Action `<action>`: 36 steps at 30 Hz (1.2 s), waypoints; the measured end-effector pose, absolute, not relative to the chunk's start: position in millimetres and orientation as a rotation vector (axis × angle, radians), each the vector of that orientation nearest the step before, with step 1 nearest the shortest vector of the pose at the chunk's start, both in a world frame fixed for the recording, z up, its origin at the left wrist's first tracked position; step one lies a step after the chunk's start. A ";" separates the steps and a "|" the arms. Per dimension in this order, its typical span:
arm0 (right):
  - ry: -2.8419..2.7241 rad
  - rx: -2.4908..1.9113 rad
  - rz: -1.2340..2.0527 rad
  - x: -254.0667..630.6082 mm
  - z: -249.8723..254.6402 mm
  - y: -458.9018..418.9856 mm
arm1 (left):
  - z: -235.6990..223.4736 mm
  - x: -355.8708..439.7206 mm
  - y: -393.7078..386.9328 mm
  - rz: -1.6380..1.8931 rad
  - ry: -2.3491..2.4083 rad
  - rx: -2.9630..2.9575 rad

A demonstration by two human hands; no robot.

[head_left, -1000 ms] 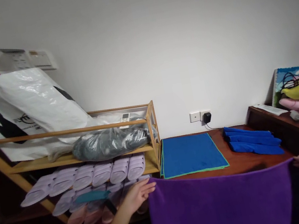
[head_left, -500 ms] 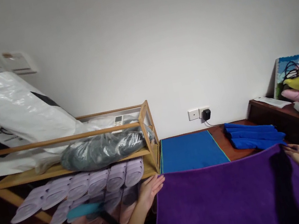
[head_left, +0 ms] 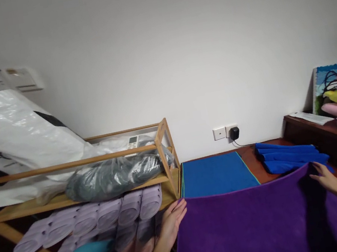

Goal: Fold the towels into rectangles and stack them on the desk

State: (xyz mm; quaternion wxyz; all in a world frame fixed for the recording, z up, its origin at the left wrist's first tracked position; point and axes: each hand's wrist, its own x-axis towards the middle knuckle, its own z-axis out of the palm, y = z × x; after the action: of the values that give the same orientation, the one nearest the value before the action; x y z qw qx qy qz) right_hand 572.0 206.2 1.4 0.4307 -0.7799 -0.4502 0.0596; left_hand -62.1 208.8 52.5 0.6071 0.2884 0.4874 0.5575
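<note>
A blue towel (head_left: 218, 173) already lies flat on the table (head_left: 255, 163), while the left hand (head_left: 171, 222) and right hand (head_left: 327, 178) pinch the corners of a purple towel (head_left: 245, 225), spread but unfolded.

A plain purple towel (head_left: 245, 227) spreads wide near the tabletop (head_left: 254, 164), held by its two far corners, shadowed toward the right.

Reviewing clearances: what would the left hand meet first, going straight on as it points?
Beyond the purple cloth it holds, the left hand would probably meet the flat blue cloth with green edging; depth is unclear.
</note>
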 end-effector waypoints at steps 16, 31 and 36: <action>-1.821 -2.317 -0.037 488.3 -52.7 23.8 | -12.9 -33.9 79.8 0.352 1.189 2.813; -0.899 -2.144 0.164 521.8 -28.4 -60.7 | -9.3 -36.4 32.9 0.405 1.045 2.909; -0.888 -1.969 0.392 499.4 -22.7 -72.5 | 10.0 -33.3 22.9 0.389 1.024 2.671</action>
State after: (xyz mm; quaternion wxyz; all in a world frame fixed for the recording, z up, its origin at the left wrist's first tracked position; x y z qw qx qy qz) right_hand 499.4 -72.5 -22.7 0.4556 -0.7985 -0.3601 0.1587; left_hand -33.3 22.9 10.0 0.1272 0.9177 0.3517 0.1338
